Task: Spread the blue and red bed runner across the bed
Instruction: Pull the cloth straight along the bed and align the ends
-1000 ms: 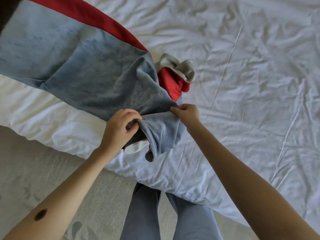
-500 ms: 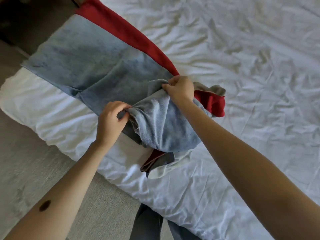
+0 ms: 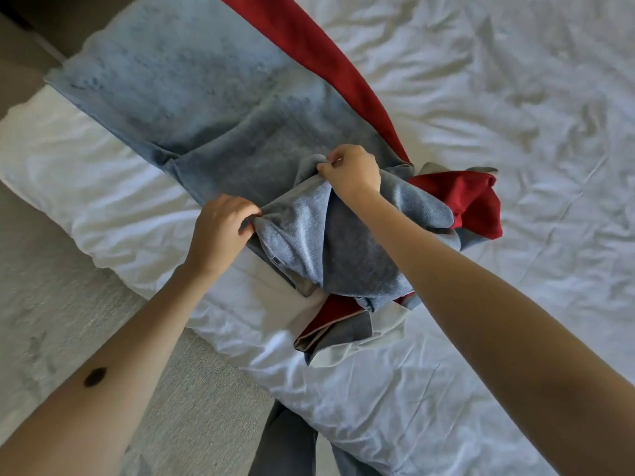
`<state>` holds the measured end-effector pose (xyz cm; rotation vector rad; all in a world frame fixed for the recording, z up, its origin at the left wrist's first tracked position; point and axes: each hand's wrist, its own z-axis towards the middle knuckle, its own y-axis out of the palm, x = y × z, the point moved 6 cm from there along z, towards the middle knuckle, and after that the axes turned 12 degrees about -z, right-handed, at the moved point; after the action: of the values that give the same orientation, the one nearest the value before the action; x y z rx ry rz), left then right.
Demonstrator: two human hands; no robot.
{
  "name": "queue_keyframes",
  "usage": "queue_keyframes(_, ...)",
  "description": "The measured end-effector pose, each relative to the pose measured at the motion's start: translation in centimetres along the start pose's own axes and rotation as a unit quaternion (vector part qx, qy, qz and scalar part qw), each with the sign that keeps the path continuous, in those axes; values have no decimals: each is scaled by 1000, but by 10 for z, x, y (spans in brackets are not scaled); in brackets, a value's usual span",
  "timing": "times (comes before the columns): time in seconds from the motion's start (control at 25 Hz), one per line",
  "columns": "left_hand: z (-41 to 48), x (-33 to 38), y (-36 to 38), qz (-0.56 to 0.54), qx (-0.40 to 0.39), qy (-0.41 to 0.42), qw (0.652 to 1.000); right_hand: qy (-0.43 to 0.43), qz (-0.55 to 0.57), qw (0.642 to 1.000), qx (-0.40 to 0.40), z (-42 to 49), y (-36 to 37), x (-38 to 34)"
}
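Head view puts the runner [image 3: 220,108] half done: its far part lies flat along the bed [image 3: 515,97] edge, blue with a red band, while the near part sits bunched between your hands. Your left hand [image 3: 220,231] has its fingers closed on the blue edge nearest the bed's side; your right hand [image 3: 350,173] pinches a blue fold just above the heap. To unfold it well, hold both corners of one edge, lift the bunch clear of the sheet, and draw it toward yourself along the bed, keeping the red band in line with the flat part. Watch the tucked red and grey layers underneath; they may drag and twist.
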<state>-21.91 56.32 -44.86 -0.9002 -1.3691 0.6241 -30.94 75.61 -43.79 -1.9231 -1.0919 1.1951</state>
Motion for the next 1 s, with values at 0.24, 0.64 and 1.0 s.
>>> queue_keyframes(0.24, -10, 42, -2, -28, 60, 14, 998, -46, 27, 997, 53, -26, -44, 47)
queue_keyframes(0.64, -51, 217, 107, -18, -61, 131, 989, -9, -36, 995, 95, -88, -74, 207)
queue_keyframes(1.0, -21, 191, 71, -34, 30, 62, 997, -25, -54, 995, 80, -78, -55, 195)
